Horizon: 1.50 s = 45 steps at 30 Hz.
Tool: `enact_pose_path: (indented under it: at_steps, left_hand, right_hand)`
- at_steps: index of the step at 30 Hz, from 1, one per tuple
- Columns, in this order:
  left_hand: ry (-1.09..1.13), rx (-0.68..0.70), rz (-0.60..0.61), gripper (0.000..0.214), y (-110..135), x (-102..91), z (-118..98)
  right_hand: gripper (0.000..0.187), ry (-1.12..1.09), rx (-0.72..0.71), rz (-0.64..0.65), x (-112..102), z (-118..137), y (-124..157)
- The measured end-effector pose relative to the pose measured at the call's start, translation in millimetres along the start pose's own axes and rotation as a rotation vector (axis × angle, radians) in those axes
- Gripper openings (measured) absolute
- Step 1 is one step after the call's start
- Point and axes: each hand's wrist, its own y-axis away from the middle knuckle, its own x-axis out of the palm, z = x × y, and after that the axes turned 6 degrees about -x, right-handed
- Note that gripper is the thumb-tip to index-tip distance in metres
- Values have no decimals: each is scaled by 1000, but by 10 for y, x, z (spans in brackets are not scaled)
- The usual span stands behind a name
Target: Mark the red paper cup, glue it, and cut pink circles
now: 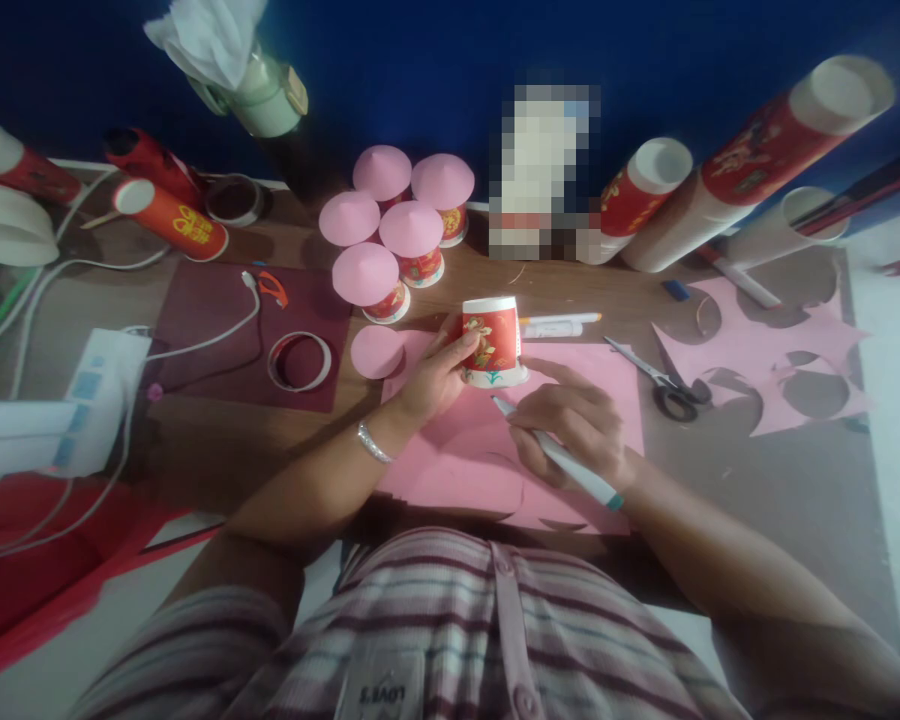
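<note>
Held upside down in my left hand (442, 372) is a red paper cup (495, 335) with gold figures and a white band. Green marks show on the band at its lower edge. My right hand (574, 420) grips a white marker (574, 465) with a green end, its tip pointing up and left just below the cup. One finger of that hand reaches close to the cup's right side; whether it touches, I cannot tell. Beneath both hands lies a pink paper sheet (450, 480) with curved outlines. A pink paper disc (377, 352) rests left of the cup.
Several red cups topped with pink paper cones (365, 273) stand behind. Scissors (675, 390) and a cut-out pink sheet (765, 340) lie right. A tape roll (299, 361) sits on a dark red sheet (217, 340). Stacked cups (765, 160) lean at back right; white cables (37, 280) run along the left.
</note>
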Motion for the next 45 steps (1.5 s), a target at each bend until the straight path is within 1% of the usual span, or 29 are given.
enact_pose_path:
  at_steps: [8, 12, 16, 20, 26, 30, 36, 45]
  left_hand:
    - [-24, -32, 23, 20, 2, 18, -24]
    - [-92, -31, 53, 31, 8, 6, -18]
    - [-120, -37, 49, 41, 13, -25, -1]
    - [-162, -36, 54, 40, 23, -25, -5]
    - [-170, -25, 12, 35, 21, -5, -26]
    - [-149, -55, 4, 38, 23, -8, -40]
    - [-138, -59, 16, 30, 31, -8, -49]
    - [-161, -82, -11, 32, 20, 11, -65]
  right_hand:
    - [17, 9, 11, 6, 24, -6, 23]
    - [14, -16, 2, 8, 43, 3, 19]
    - [14, -24, -17, 15, 54, 9, 16]
    - [11, 5, -9, -2, 65, -1, 31]
    - [7, 39, -1, -78, 59, -37, 47]
    - [7, 67, 34, -51, 33, -33, 37]
    - [10, 65, 54, -53, 26, -23, 31]
    - [10, 79, 91, -27, 1, -29, 26]
